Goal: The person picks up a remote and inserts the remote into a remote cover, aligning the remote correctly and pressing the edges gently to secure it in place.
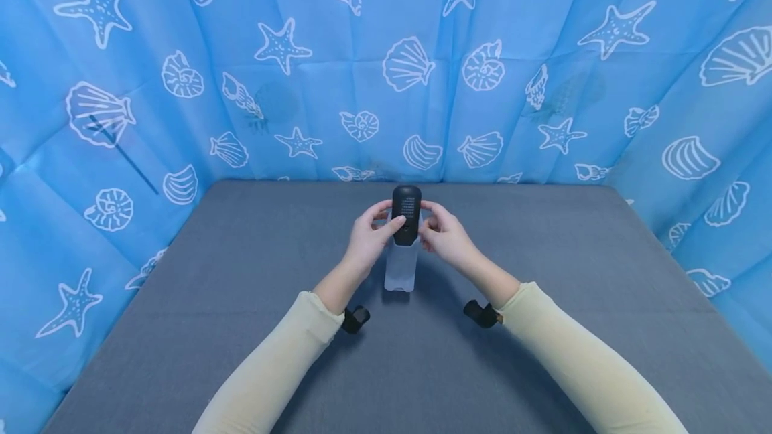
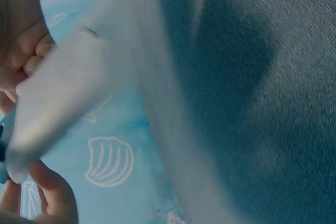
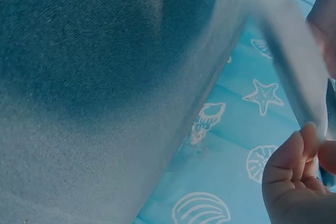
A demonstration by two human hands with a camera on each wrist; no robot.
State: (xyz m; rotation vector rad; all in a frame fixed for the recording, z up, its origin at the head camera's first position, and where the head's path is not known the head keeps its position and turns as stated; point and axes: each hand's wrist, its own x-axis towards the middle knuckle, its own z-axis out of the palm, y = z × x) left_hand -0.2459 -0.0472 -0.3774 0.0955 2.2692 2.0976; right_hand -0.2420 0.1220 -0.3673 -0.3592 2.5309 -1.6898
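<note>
A black oblong device (image 1: 407,203) with rounded ends and rows of small light print stands upright over the table. Its lower end sits in the mouth of a translucent whitish sleeve (image 1: 401,266), which hangs down toward me and shows blurred in both wrist views. My left hand (image 1: 368,236) grips the device from the left, thumb across its printed face. On the other side my right hand (image 1: 445,233) pinches the sleeve's upper right edge, as the right wrist view shows with the fingertips (image 3: 310,132) on its rim. The fingers behind the device are partly hidden.
A grey cloth-covered table (image 1: 271,240) spreads beneath both hands. Blue curtains (image 1: 362,86) with white shells and starfish close off its back and sides. Black wrist straps or mounts (image 1: 480,313) stick out below the sleeves' cuffs.
</note>
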